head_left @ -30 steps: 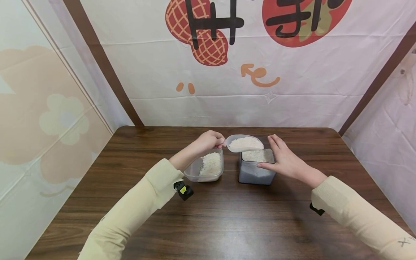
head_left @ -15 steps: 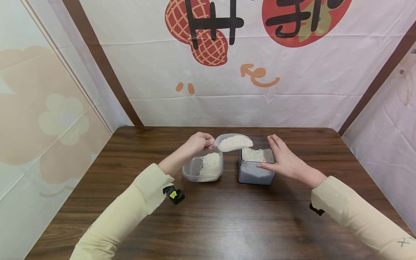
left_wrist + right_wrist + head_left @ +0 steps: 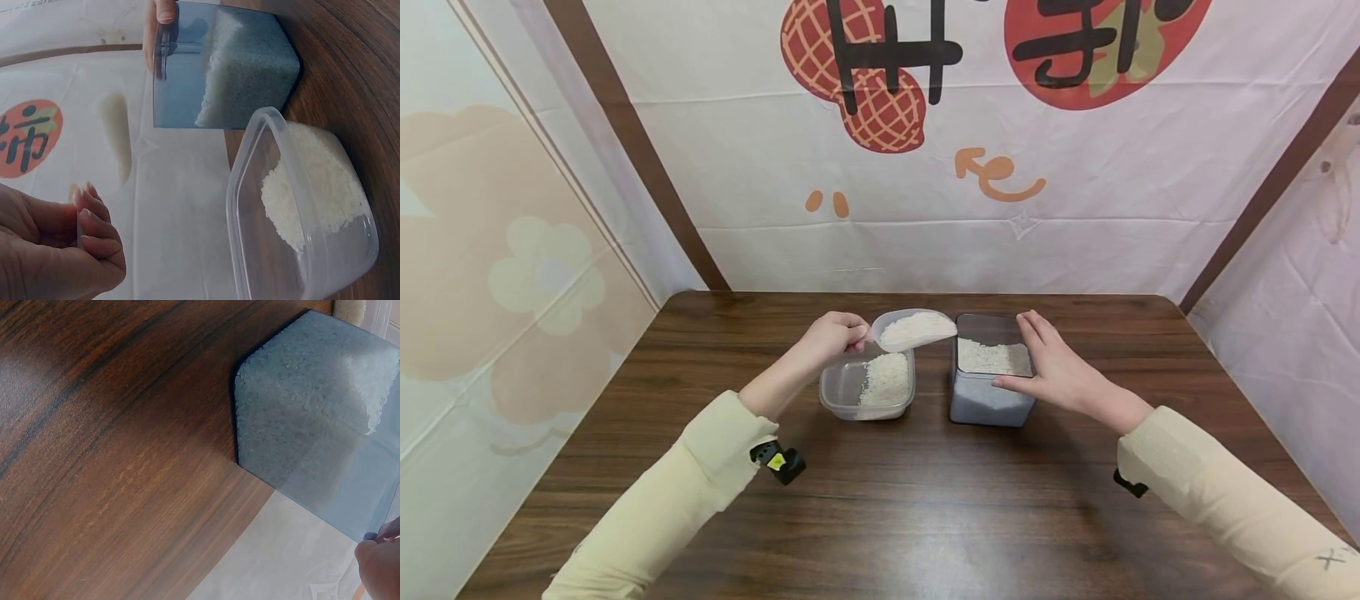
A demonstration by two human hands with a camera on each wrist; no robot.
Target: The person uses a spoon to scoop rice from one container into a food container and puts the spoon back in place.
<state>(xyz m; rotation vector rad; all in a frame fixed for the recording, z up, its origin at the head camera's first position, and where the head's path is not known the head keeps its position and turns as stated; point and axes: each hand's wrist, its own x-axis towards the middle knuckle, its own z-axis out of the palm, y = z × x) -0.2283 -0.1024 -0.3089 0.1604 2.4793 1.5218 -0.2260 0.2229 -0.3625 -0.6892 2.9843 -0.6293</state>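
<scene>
My left hand point(image 3: 833, 340) pinches the handle of a clear plastic scoop point(image 3: 914, 330) heaped with white rice. The scoop is level, above the back of a shallow clear plastic box point(image 3: 831, 392), whose rice point(image 3: 887, 379) lies mostly to the right side. In the left wrist view the fingers point(image 3: 100, 231) are curled around the thin handle. To the right stands a taller blue-grey see-through container point(image 3: 992, 408), partly filled with rice point(image 3: 992, 357). My right hand point(image 3: 1060, 367) holds its rim at the right, thumb at the front and fingers toward the back.
Both containers stand on a dark wood-grain table point(image 3: 880, 517), with a gap between them. Behind the table hangs a printed cloth point(image 3: 737, 167); more cloth covers the sides. A black wrist camera point(image 3: 781, 462) is strapped to the left sleeve.
My left hand has carried the full scoop leftward, from over the blue-grey container to over the clear box. My right hand stays at the container's rim.
</scene>
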